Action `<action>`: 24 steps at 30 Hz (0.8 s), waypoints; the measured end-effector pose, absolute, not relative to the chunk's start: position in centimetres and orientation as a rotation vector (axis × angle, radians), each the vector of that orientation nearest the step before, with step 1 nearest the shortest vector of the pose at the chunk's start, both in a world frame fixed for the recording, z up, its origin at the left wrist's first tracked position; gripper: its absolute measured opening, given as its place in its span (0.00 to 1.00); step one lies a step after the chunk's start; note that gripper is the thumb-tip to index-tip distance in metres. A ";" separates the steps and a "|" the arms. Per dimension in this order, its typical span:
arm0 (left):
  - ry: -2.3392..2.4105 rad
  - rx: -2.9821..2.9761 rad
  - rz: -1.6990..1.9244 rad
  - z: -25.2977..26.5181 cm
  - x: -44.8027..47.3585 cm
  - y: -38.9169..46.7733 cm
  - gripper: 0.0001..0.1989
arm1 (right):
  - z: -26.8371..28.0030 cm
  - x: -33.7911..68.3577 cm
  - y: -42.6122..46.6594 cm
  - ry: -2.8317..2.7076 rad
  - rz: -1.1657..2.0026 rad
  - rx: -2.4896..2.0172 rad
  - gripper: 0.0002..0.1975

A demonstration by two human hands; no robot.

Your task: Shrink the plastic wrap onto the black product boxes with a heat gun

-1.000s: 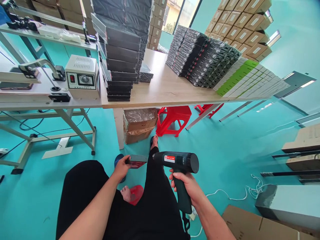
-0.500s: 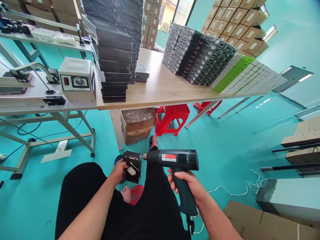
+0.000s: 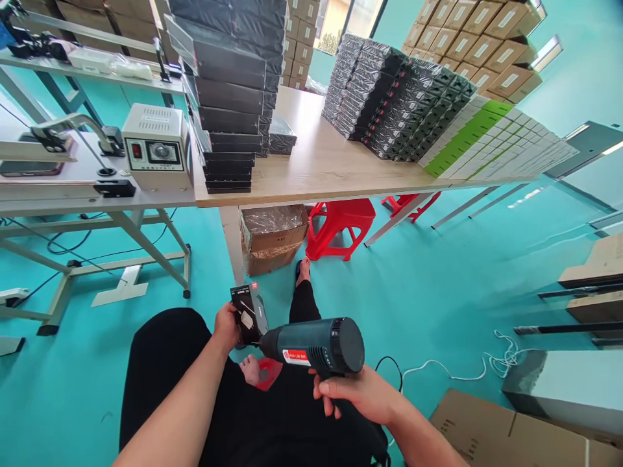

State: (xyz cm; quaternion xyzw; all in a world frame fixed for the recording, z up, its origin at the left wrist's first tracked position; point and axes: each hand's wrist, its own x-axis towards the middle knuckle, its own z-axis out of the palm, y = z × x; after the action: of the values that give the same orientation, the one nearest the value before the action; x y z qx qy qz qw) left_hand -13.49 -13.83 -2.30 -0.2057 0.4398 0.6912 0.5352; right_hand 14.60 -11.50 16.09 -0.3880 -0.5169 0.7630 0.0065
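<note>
left hand (image 3: 226, 329) pinches black charger-printed box (image 3: 246, 319) by side, low before wooden table (image 3: 311, 168); right hand (image 3: 348, 392) curled round heat gun (image 3: 311, 340), nozzle (image 3: 269, 344) near box's lower corner. for even heat, probably: sweep nozzle, turn box, keep left hand clear.

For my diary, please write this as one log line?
left hand: holds box; right hand: grips heat gun; nozzle: beside box
</note>
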 end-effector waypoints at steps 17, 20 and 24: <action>0.463 -0.107 1.418 0.1 -13.9 -15.4 0.35 | 14.0 16.6 -8.9 -1.398 2.434 -1.254 0.15; 0.462 -0.119 1.386 0.8 -13.5 -15.2 0.32 | 13.5 14.0 -7.3 -1.327 2.193 -1.325 0.14; 0.607 -0.238 1.322 0.8 -13.6 -14.9 0.27 | 14.6 10.3 -6.5 -1.288 2.154 -1.191 0.14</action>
State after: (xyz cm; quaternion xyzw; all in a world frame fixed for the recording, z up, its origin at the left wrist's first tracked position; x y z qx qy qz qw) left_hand -13.57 -14.92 0.75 -0.1086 0.2766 0.6027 0.7406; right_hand 10.26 -6.52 14.55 -0.4217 -0.4560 0.7626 0.1809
